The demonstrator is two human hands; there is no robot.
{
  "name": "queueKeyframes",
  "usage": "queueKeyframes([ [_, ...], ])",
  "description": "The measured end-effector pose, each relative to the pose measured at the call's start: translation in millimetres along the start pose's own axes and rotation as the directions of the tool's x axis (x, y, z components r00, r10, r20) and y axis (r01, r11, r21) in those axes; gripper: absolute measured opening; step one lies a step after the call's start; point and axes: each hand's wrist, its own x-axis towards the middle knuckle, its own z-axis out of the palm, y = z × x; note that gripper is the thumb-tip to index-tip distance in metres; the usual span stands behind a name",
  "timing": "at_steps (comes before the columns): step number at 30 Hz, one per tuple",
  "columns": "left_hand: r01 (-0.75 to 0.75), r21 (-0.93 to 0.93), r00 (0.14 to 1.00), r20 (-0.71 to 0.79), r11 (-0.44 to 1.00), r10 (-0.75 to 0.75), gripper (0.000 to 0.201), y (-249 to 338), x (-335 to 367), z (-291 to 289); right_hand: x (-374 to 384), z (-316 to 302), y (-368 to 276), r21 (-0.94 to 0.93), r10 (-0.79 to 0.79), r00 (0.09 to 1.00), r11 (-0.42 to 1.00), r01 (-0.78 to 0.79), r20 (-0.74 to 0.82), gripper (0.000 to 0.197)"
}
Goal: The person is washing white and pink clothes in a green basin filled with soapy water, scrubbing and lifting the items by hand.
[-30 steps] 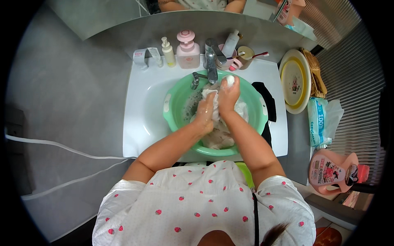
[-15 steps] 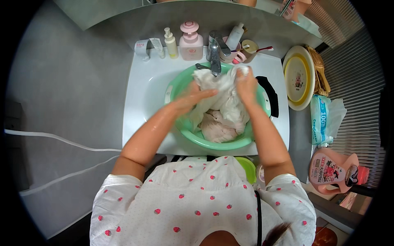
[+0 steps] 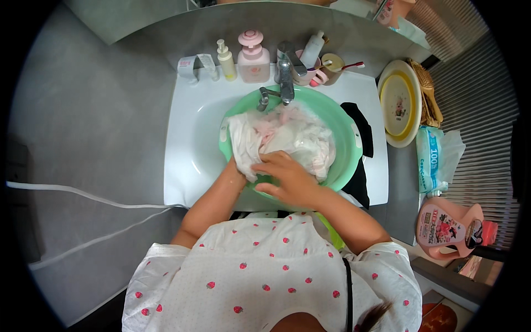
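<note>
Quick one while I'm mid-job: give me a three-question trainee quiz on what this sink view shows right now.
1. True or false: the green basin sits inside the white sink.
2. Which hand lies on top of the wet white cloth? A) left hand B) right hand
3. Fill in: the pink pump bottle stands just to the ____ of the faucet.

Key
1. True.
2. B; the left hand is mostly hidden under the cloth's edge.
3. Left.

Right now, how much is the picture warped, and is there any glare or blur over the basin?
Head view: strong fisheye, the sink edges bow and the corners go black; even light, soft shine on the wet cloth in the green basin; right hand sharp, no blur.
</note>
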Motion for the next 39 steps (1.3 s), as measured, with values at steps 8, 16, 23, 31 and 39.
queueKeyframes([
  [8, -0.073, -0.163, 0.993, -0.102, 0.984, 0.057, 0.037, 26.8, -2.7, 33.7, 7.3, -27.1, 86.5, 0.806, 0.915, 0.390, 0.150, -0.572, 0.107, 0.053],
  [16, -0.073, 0.035, 0.977, 0.205, 0.997, 0.064, 0.073, 21.8, 6.0, -13.0, 15.0, -47.1, 77.1, 0.587, 0.841, 0.486, 0.273, -0.762, 0.239, 0.041],
  [23, 0.093, -0.685, 0.980, -0.064, 0.723, -0.187, 0.078, 14.2, 11.1, 12.1, 15.5, -5.0, 55.2, 0.160, 0.389, 0.818, 0.921, -0.356, -0.422, 0.038],
  [31, 0.147, -0.298, 0.775, -0.558, 0.943, -0.297, 0.037, -39.9, 11.9, 62.1, 31.9, 9.1, 113.3, 0.831, 0.828, 0.485, 0.462, -0.308, -0.281, 0.013],
  [39, -0.239, 0.060, 0.963, -0.113, 0.969, 0.245, 0.039, -68.0, 36.1, -6.3, 40.7, 37.8, 28.7, 0.403, 0.552, 0.614, 0.833, -0.379, -0.564, 0.015],
])
